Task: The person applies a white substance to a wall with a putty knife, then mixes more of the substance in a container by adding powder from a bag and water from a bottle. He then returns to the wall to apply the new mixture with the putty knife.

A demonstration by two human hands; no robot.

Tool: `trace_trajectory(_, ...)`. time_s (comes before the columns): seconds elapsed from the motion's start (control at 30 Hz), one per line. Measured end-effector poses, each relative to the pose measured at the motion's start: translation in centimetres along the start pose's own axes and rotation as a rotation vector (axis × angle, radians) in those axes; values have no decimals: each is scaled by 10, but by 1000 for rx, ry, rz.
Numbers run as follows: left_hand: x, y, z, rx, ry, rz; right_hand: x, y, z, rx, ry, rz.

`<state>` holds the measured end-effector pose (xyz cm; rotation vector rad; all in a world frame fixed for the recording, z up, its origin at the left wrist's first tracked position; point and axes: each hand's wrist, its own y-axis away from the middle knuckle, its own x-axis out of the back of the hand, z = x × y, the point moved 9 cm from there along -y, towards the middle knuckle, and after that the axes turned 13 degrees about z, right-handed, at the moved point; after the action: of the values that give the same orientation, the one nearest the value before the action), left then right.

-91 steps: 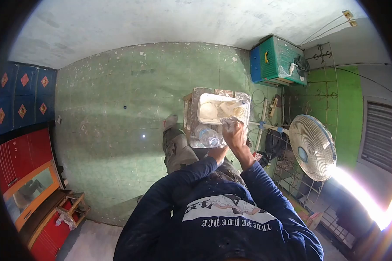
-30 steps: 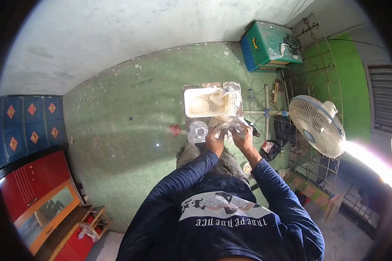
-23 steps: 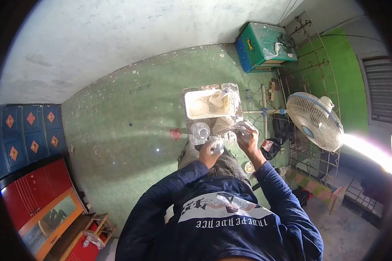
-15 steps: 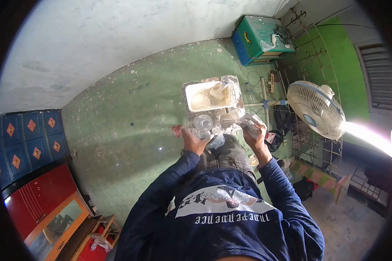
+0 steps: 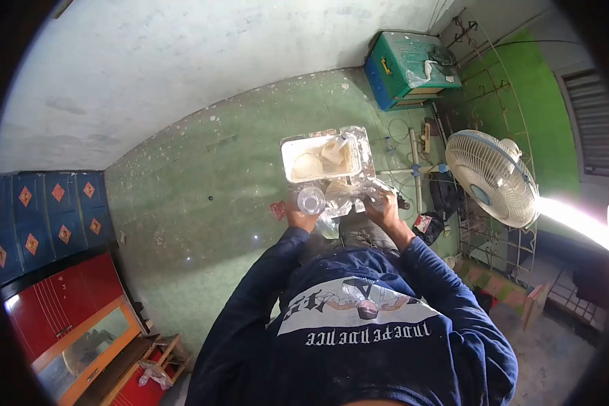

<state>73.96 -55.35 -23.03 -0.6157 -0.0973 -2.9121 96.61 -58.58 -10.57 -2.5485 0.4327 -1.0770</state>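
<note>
My left hand (image 5: pixel 303 218) is closed around a clear round plastic cup (image 5: pixel 311 201), whose circular mouth faces up toward me. To its right, my right hand (image 5: pixel 387 213) grips some crumpled clear plastic (image 5: pixel 377 192) that looks like a bag, catching the light. Just beyond both hands stands a white rectangular tub (image 5: pixel 285 160) with pale powder (image 5: pixel 308 166) in it. A whitish scoop-like cup (image 5: pixel 333 151) leans inside the tub's right half. More loose clear plastic (image 5: pixel 328 227) hangs between my hands, over my lap.
Right of the tub stands a white fan (image 5: pixel 487 177), near pale pipes (image 5: pixel 415 152) and a metal grille. A green and blue cabinet (image 5: pixel 413 68) is against the far wall. Left are a red cabinet (image 5: pixel 81 298) and blue panels (image 5: pixel 44 203). Something small and red (image 5: pixel 277 210) lies beside my left hand.
My right hand has come inward to the left and closer to the tub, bringing the crumpled plastic with it. My left hand keeps the cup. The whole view has shifted slightly.
</note>
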Motion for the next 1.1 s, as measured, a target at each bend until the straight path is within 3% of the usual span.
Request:
trace_trajectory(0.03,-5,4,9,-104,5,-41,-2,2,1,7,-27,-65)
trace_trajectory(0.13,-1,15,11,-55,2,123,-7,-2,8,39,-83,-182)
trace_trajectory(0.23,-3,22,3,46,39,169,-30,2,57,-75,40,-395)
trace_trajectory(0.37,5,24,1,68,-1,269,-32,-7,61,-93,-51,-478)
trace_trajectory(0.43,8,23,12,-60,-93,249,-32,-3,69,-9,7,-506)
trace_trajectory(0.53,16,23,27,40,17,173,-26,-10,72,101,49,-546)
trace_trajectory(0.63,30,18,47,82,39,183,-1,-61,55,-115,22,-441)
trace_trajectory(0.77,51,6,53,26,-64,151,-29,-110,54,-121,104,-283)
trace_trajectory(0.83,59,-3,67,10,-106,133,-38,-125,30,223,196,-91)
trace_trajectory(0.87,62,-7,60,14,-104,120,-47,-127,33,213,204,-94)
trace_trajectory(0.93,73,-15,49,-71,-276,103,-83,-110,59,-21,272,-371)
trace_trajectory(0.97,76,-20,51,-69,-278,88,-76,-96,35,460,345,-168)
trace_trajectory(1.1,82,-38,68,-185,-489,6,-85,-88,38,236,334,-178)
